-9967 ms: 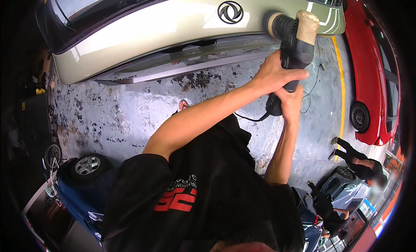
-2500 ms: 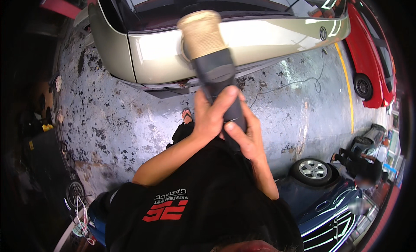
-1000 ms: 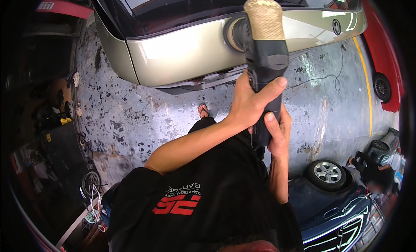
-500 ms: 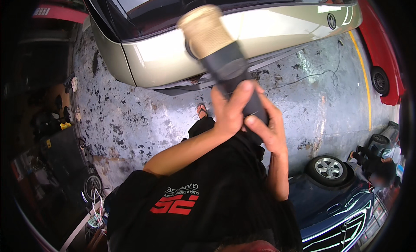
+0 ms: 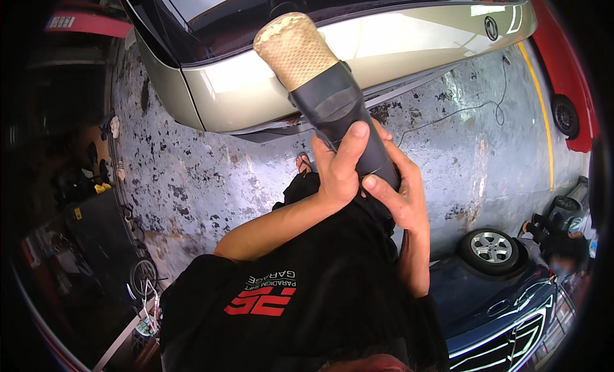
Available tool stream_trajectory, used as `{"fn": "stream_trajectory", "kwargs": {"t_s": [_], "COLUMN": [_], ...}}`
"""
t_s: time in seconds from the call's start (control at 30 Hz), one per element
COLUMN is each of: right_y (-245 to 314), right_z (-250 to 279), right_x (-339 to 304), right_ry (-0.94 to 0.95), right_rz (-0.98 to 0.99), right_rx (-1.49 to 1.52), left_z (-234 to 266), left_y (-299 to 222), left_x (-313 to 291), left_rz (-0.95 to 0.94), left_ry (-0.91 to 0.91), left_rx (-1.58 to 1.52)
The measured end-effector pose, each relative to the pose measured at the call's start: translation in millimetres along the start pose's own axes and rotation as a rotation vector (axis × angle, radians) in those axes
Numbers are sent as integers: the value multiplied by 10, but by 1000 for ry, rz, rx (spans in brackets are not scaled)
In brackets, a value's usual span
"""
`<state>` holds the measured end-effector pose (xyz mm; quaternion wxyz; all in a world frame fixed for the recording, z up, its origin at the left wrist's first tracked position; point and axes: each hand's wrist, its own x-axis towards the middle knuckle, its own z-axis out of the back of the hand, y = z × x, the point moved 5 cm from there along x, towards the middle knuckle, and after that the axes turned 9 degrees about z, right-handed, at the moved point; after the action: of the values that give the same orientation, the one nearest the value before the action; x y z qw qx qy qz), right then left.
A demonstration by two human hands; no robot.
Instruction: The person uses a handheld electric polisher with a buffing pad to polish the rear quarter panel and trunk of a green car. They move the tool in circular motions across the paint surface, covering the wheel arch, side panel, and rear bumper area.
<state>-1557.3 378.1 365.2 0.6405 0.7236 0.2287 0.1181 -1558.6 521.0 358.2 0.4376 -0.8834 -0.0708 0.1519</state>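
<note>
Both of my hands grip a long black tube-shaped device, held slanting up and to the left; its exact kind I cannot tell. Its far end is a tan-gold cylinder with a mesh-like pattern and a pale, uneven rim. My left hand wraps the middle of the black body, thumb lying along its top. Around the lower part my right hand is closed, thumb pressed near the bottom end. Beyond the device stands a beige car, partly covered by the tan end in this view.
A cable trails over the worn grey floor near a yellow line. Red car at right. At lower right, a wheel rests on a dark blue car, with a person beside it. A bicycle stands lower left.
The device was blurred by motion and now shows sharply. Its tan end has shifted slightly left and away. Both hands keep their hold on it.
</note>
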Motion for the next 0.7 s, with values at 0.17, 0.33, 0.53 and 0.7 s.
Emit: {"fn": "stream_trajectory", "kwargs": {"t_s": [0.17, 0.33, 0.53, 0.7], "right_y": [-25, -16, 31, -47], "right_z": [76, 38, 93, 119], "right_x": [-77, -80, -65, -125], "right_ry": [-179, -116, -92, -309], "right_rz": [28, 44, 42, 74], "right_rx": [133, 84, 60, 159], "left_z": [-312, -238, -205, -526], "left_y": [68, -11, 72, 133], "left_x": [281, 144, 89, 362], "left_rz": [150, 195, 125, 296], "left_ry": [81, 75, 36, 206], "left_rx": [131, 154, 49, 260]}}
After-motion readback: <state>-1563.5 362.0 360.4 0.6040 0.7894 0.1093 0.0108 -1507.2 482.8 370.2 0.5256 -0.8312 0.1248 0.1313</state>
